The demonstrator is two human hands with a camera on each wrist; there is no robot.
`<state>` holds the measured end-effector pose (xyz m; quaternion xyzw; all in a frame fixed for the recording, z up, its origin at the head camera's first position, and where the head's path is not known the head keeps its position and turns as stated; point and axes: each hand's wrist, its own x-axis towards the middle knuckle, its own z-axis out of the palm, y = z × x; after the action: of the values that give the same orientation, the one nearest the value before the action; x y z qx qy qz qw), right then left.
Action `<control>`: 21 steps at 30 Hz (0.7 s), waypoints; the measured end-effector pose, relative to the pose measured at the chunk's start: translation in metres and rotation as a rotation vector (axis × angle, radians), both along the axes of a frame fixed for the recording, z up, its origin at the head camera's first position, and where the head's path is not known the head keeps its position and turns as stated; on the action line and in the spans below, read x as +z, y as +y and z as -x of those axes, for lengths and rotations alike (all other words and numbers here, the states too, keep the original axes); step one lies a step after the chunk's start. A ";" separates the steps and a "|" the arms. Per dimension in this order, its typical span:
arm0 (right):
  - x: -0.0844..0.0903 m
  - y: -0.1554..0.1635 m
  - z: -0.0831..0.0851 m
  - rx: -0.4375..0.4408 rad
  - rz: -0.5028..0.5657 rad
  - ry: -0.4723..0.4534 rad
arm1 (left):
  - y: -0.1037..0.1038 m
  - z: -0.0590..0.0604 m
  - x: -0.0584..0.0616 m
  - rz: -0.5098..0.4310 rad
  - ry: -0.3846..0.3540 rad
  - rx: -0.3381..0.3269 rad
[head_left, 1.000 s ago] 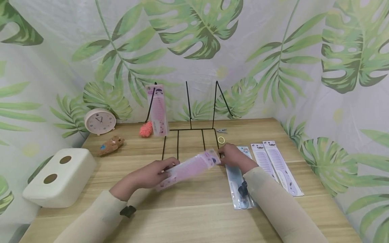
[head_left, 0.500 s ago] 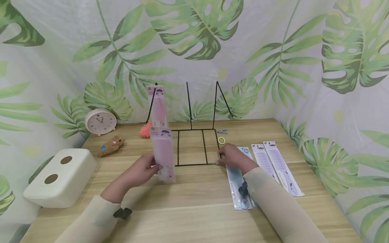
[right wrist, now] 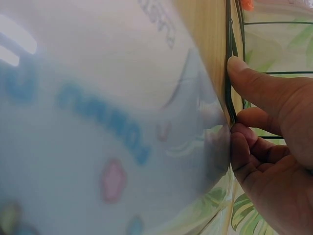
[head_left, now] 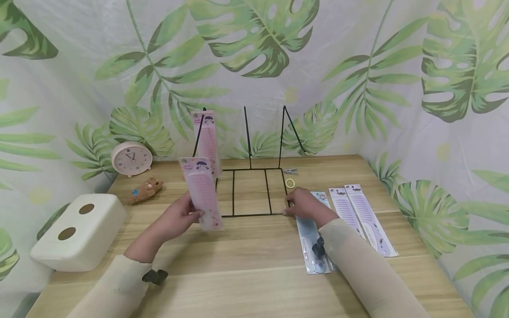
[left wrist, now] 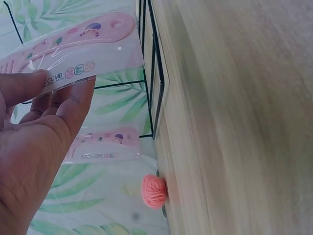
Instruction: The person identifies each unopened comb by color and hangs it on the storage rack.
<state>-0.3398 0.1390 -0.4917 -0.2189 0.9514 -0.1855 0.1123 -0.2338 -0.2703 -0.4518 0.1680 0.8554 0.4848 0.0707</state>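
In my left hand (head_left: pixel 175 221) I pinch the lower end of a clear packet with a pink comb (head_left: pixel 203 194), thumb in front and fingers behind. The packet stands nearly upright above the table, in front of the black wire rack (head_left: pixel 233 192). Another packaged pink comb (head_left: pixel 207 137) hangs on the rack's left prong. My right hand (head_left: pixel 304 204) grips the rack's front right corner, thumb and fingers on the wire in the right wrist view. Beneath that forearm lie packaged blue combs (head_left: pixel 307 240), partly hidden by the sleeve; a blurred packet (right wrist: pixel 112 122) fills much of the right wrist view.
Two packaged purple combs (head_left: pixel 367 216) lie at the right. A yellow ring (head_left: pixel 290 183) and a small clip (head_left: pixel 290 171) sit beside the rack. Leftward are a clock (head_left: pixel 131 159), a brown bear toy (head_left: pixel 146 191), a white box (head_left: pixel 79 232) and coral yarn (left wrist: pixel 154 191).
My left hand has swung the pink comb packet from a slant over the rack to nearly upright, then moved it left and slightly up. My right hand stays on the rack's corner.
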 end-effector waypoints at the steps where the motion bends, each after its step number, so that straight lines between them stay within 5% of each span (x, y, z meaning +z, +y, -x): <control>1: -0.001 0.000 0.000 0.003 0.000 0.002 | 0.000 0.000 0.000 -0.002 -0.005 0.002; 21: -0.002 -0.001 0.001 0.002 -0.012 0.004 | -0.008 0.004 0.001 -0.009 -0.023 0.023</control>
<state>-0.3409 0.1384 -0.4935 -0.2193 0.9525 -0.1791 0.1120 -0.2382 -0.2779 -0.4509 0.1529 0.8542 0.4914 0.0743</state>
